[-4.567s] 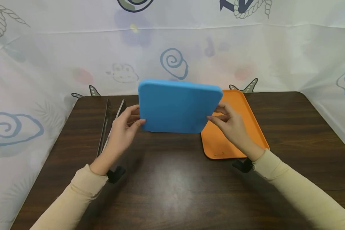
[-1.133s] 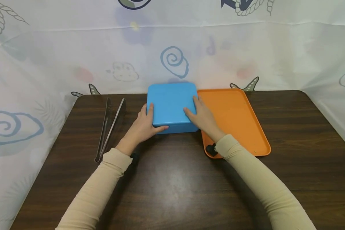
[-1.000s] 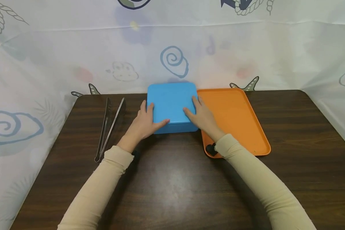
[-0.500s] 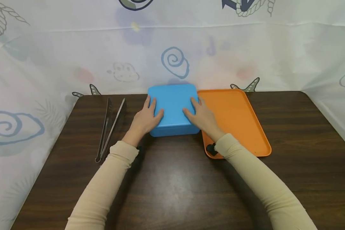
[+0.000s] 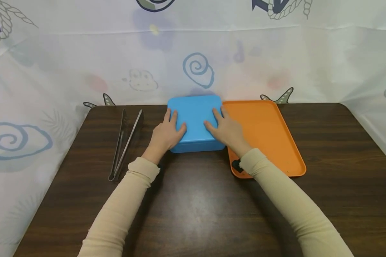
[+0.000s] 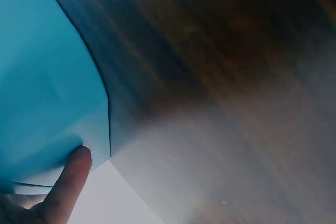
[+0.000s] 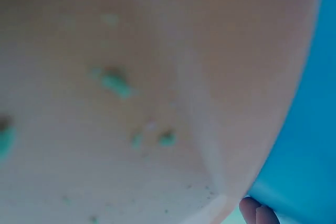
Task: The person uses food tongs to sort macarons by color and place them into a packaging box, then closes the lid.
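A blue box with its blue lid (image 5: 196, 112) on stands at the back middle of the table. My left hand (image 5: 167, 132) lies spread at the lid's left edge, thumb on top. In the left wrist view a finger (image 6: 71, 182) reaches straight along the blue box wall (image 6: 52, 77). Opposite it, my right hand (image 5: 228, 130) rests spread on the lid's right edge, its thumb also on top. The right wrist view catches only fingertips (image 7: 257, 212) against the box side (image 7: 299, 145). The inside of the box is hidden.
An orange tray (image 5: 267, 135) lies right beside the box, under my right wrist; small green crumbs (image 7: 116, 83) dot it in the right wrist view. Metal tongs (image 5: 126, 146) lie at the left. A patterned white cloth (image 5: 93, 53) hangs behind the brown table (image 5: 193, 214).
The lid, earlier held up tilted in both hands, now lies on the box. My left hand has slid back along the left edge, its thumb moving from the front onto the lid.
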`<action>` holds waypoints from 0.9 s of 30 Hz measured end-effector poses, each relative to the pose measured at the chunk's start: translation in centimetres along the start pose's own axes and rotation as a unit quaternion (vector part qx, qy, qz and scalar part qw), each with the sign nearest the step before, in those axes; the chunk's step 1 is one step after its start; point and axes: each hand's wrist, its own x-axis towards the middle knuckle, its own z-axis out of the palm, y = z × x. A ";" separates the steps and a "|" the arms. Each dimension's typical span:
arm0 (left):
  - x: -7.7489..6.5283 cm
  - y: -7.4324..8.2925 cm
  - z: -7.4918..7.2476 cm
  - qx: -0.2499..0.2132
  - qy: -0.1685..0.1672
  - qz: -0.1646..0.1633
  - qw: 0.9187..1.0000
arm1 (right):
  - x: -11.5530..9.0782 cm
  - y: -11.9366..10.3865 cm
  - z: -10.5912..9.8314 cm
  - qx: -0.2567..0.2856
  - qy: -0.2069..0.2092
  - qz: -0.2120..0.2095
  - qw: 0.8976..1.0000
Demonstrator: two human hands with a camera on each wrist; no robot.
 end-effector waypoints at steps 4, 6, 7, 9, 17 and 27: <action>-0.1 0.0 0.2 0.015 0.007 0.001 1.000 | -0.1 0.0 0.3 0.013 -0.008 -0.004 1.000; -0.1 0.1 0.3 0.020 0.008 0.001 1.000 | -0.2 0.0 0.4 0.020 -0.011 -0.006 1.000; -0.1 0.1 0.3 0.022 0.008 0.002 1.000 | -0.2 0.1 0.4 0.024 -0.012 -0.007 1.000; 0.0 0.1 0.3 0.026 0.008 0.002 1.000 | -0.2 0.1 0.5 0.024 -0.010 -0.010 1.000; 0.2 0.1 0.2 0.041 0.005 -0.003 0.999 | -0.1 0.1 0.5 0.010 -0.006 -0.018 1.000; -0.1 0.2 0.1 0.044 0.009 -0.003 0.999 | 0.0 0.3 0.5 0.023 -0.001 -0.022 1.000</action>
